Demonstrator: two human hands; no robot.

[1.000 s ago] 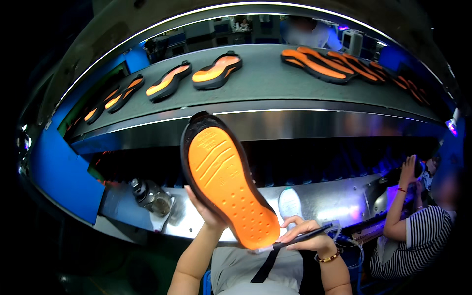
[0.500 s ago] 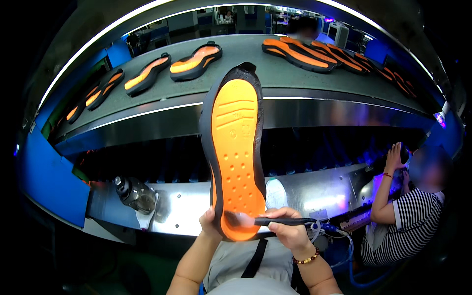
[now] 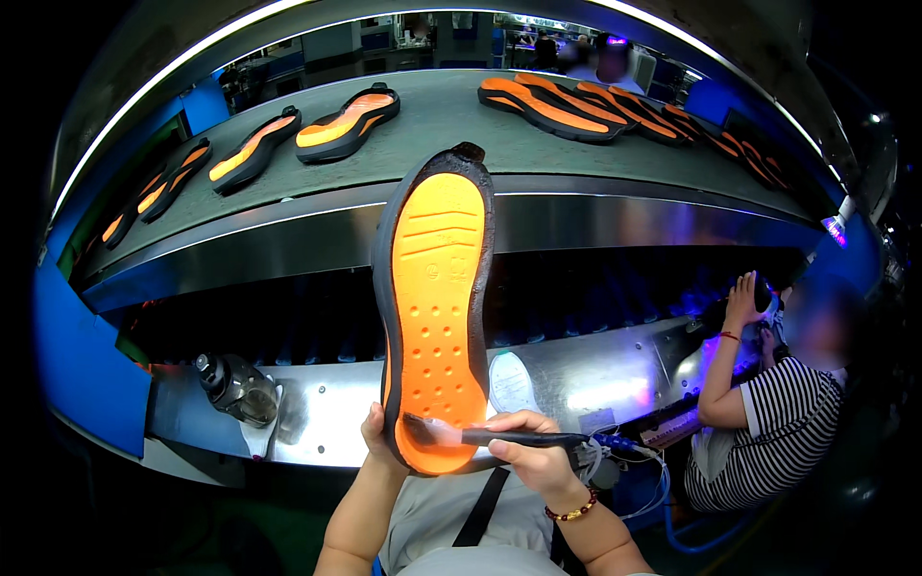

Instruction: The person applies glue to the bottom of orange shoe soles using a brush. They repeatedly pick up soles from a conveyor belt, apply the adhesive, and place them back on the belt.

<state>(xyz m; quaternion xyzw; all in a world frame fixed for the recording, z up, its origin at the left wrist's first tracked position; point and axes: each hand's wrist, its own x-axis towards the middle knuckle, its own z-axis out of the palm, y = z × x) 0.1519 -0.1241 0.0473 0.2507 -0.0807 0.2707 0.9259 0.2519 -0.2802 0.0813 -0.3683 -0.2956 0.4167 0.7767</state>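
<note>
A shoe sole (image 3: 437,298), orange inside with a black rim, is held lengthwise in front of me, its narrow tab pointing away. My left hand (image 3: 379,446) grips its near end by the left edge. In my right hand (image 3: 535,459) is a brush (image 3: 519,438) with a black handle, pinched between thumb and fingers. Its dark bristles lie against the orange surface at the near end, pointing left. The sole's underside is hidden.
Beyond a metal edge, a green conveyor belt (image 3: 432,144) carries several similar soles (image 3: 348,123). On the metal ledge stand a dark bottle (image 3: 240,389) at left and a pale sole-shaped piece (image 3: 511,382). At right, a co-worker in a striped shirt (image 3: 768,432) handles a dark object. Cables hang nearby.
The whole view has shifted, so things appear farther left. The sole's far end has come slightly lower. The brush stays at the near end, both hands keeping their grips.
</note>
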